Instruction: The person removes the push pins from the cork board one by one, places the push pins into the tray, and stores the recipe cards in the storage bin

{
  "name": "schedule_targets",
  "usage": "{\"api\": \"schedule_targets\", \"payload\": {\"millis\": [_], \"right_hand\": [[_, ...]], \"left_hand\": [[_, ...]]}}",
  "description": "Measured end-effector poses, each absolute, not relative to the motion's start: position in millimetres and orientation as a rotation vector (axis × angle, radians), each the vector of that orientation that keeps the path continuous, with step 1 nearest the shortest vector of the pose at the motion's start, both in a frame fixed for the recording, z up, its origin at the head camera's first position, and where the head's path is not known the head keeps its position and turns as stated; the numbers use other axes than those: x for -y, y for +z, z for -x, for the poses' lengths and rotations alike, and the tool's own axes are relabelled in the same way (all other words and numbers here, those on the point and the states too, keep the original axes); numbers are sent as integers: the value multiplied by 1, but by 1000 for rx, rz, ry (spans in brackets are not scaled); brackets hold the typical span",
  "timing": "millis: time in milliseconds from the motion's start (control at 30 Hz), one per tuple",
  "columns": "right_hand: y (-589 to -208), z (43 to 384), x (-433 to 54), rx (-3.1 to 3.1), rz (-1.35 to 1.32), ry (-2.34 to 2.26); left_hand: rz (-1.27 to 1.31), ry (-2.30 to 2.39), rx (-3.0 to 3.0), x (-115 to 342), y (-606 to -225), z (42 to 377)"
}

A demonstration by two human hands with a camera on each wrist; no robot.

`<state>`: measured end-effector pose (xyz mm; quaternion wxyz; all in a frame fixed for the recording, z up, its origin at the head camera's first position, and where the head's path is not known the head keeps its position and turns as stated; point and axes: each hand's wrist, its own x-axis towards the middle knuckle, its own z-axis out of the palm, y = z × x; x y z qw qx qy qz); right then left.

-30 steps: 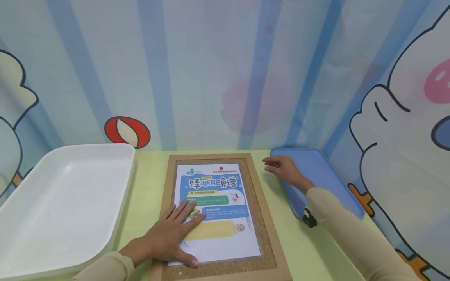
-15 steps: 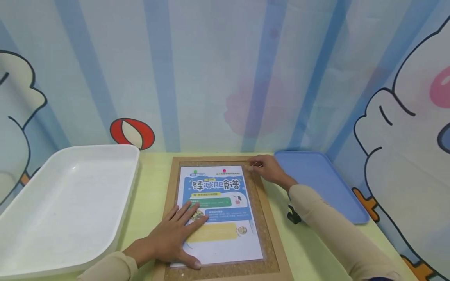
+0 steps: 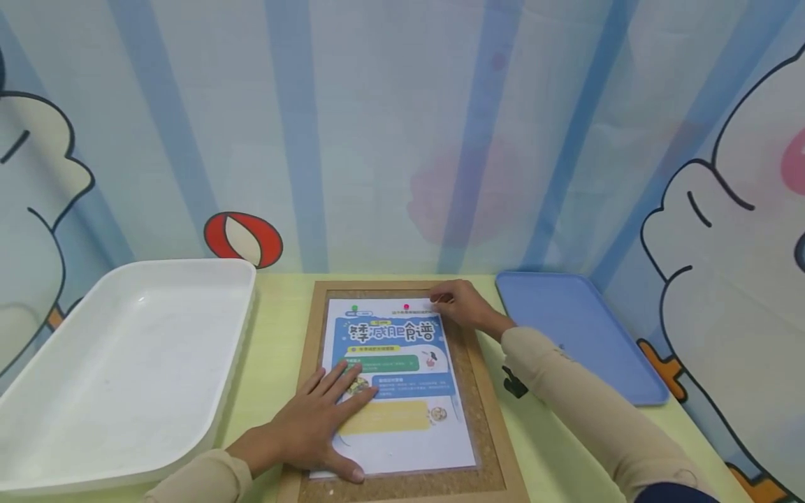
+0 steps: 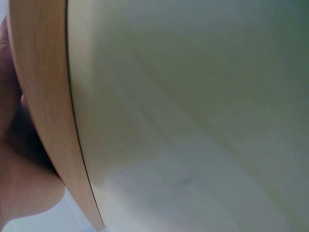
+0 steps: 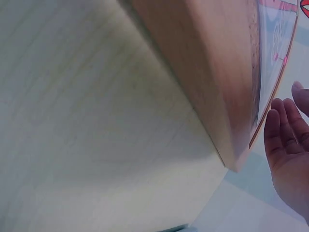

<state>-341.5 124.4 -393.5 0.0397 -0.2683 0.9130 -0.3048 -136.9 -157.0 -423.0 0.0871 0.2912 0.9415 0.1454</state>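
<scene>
A printed sheet (image 3: pixel 402 447) with Chinese text lies on a wood-framed cork board (image 3: pixel 487 419). Near its top edge are a green pushpin (image 3: pixel 355 307) and a pink pushpin (image 3: pixel 406 307). My left hand (image 3: pixel 314 426) rests with spread fingers across the sheet's lower left and the frame. At the sheet's top right corner, my right hand (image 3: pixel 462 302) has thumb and fingertips together on a small pale object, mostly hidden. In the right wrist view, the right hand (image 5: pixel 292 145) appears beside the board's frame (image 5: pixel 212 72), fingers curved.
A large white tray (image 3: pixel 126 370) stands to the left of the board. To the right lies a blue tray (image 3: pixel 566 314), with a small dark speck on it. A striped curtain with cartoon figures backs the pale yellow table (image 3: pixel 277 328).
My right hand has moved left from beside the blue tray to the sheet's top right corner. My left hand stays on the sheet. The view has shifted slightly.
</scene>
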Motion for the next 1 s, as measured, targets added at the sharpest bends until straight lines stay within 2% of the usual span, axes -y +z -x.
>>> {"api": "schedule_targets", "payload": {"millis": [700,1000], "right_hand": [[-403,357,-91,-2785,805,-758],[-408,358,-86,-2783,710,-811]], "left_hand": [[-902,487,-2818,160,-425,138],[-875,425,-2819,158,-424,136]]}}
